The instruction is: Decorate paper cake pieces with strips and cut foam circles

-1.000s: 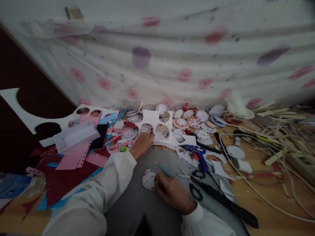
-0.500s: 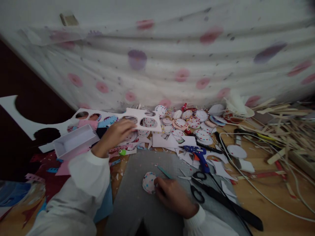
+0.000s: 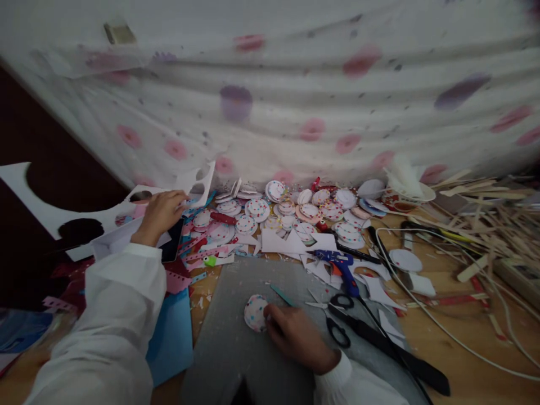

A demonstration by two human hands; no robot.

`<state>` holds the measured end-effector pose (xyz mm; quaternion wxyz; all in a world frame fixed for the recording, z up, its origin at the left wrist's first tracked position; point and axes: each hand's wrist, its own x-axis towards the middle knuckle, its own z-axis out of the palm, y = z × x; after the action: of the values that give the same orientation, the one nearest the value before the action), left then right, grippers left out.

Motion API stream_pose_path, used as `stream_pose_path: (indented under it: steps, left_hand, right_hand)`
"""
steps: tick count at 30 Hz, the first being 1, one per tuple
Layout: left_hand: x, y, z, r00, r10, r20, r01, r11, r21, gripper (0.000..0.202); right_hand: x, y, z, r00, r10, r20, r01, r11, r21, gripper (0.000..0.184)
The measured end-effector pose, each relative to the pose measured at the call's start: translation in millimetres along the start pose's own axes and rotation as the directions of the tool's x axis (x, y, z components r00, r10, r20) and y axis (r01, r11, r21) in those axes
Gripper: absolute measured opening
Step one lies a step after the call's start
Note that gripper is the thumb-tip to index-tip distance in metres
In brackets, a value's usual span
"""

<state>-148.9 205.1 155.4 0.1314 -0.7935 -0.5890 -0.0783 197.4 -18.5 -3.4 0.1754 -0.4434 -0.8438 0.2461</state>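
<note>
My left hand [image 3: 158,214] is closed on a white sheet with round holes cut out [image 3: 198,180], lifted and tilted at the left over the white box [image 3: 110,241] and a dark phone [image 3: 172,247]. My right hand [image 3: 295,334] rests on the grey mat [image 3: 236,337], its fingers curled onto the edge of a round dotted paper disc [image 3: 254,312]. A thin teal stick [image 3: 282,293] lies just beyond that hand. Several dotted discs [image 3: 257,209] lie uncovered in a heap by the cloth.
A blue glue gun [image 3: 340,264] and black scissors [image 3: 337,318] lie right of the mat. White cable [image 3: 426,320] and wooden sticks [image 3: 476,225] fill the right side. Coloured paper scraps [image 3: 169,332] and a large cut white board [image 3: 25,191] are left. A spotted cloth [image 3: 295,95] hangs behind.
My left hand picked up the holed white sheet from the disc pile and carried it left and up, uncovering the discs beneath. My right hand stayed on the dotted disc.
</note>
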Motion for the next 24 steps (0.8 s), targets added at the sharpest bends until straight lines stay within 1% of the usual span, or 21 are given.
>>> stream_pose_path:
  steps: [3,5,7,9,11,13,14,16,20,24]
  left_hand:
    - [-2.5,11.8,18.0,0.998,0.039,0.053,-0.038,0.999,-0.034,0.029]
    - [-1.5,25.6,30.2,0.99,0.115,0.076,-0.108,0.99,-0.094,0.029]
    - [0.4,41.7,44.0,0.973,0.209,0.102,-0.192,0.969,-0.154,0.03]
    - [2.2,57.1,58.7,0.957,0.265,0.118,-0.24,0.952,-0.189,0.034]
    - [3.9,68.9,71.0,0.954,0.275,0.12,-0.248,0.948,-0.201,0.034]
    - [5.6,75.9,77.6,0.96,0.259,0.11,-0.234,0.951,-0.205,0.027]
    - [6.7,77.5,77.9,0.964,0.246,0.099,-0.221,0.953,-0.207,0.023]
    - [8.9,77.6,72.8,0.975,0.21,0.068,-0.191,0.958,-0.214,0.022]
    - [13.3,70.5,50.2,0.996,0.089,-0.019,-0.09,0.963,-0.253,0.028]
    - [10.8,66.4,31.3,0.993,-0.057,-0.104,0.022,0.95,-0.313,0.038]
  right_hand:
    - [0.3,-0.3,0.9,1.0,0.011,0.003,-0.011,1.0,0.015,0.017]
    - [0.7,-1.1,-0.2,1.0,0.017,0.015,-0.017,0.999,0.027,0.017]
    - [1.1,-1.9,-1.9,1.0,0.02,0.022,-0.021,0.999,0.026,0.017]
    - [1.3,-2.3,-3.6,0.999,0.022,0.025,-0.023,1.0,0.016,0.017]
    - [1.2,-2.4,-4.8,0.999,0.018,0.03,-0.019,1.0,0.015,0.017]
    - [1.1,-2.5,-5.3,0.999,0.011,0.031,-0.012,1.0,0.019,0.017]
    - [1.0,-2.5,-5.3,1.0,0.008,0.028,-0.009,1.0,0.018,0.017]
    - [1.0,-2.5,-4.6,1.0,0.007,0.022,-0.007,1.0,0.011,0.016]
    - [0.8,-1.8,-2.4,1.0,-0.005,0.013,0.005,1.0,-0.003,0.016]
    - [0.2,0.1,1.4,1.0,-0.023,0.011,0.023,1.0,-0.009,0.013]
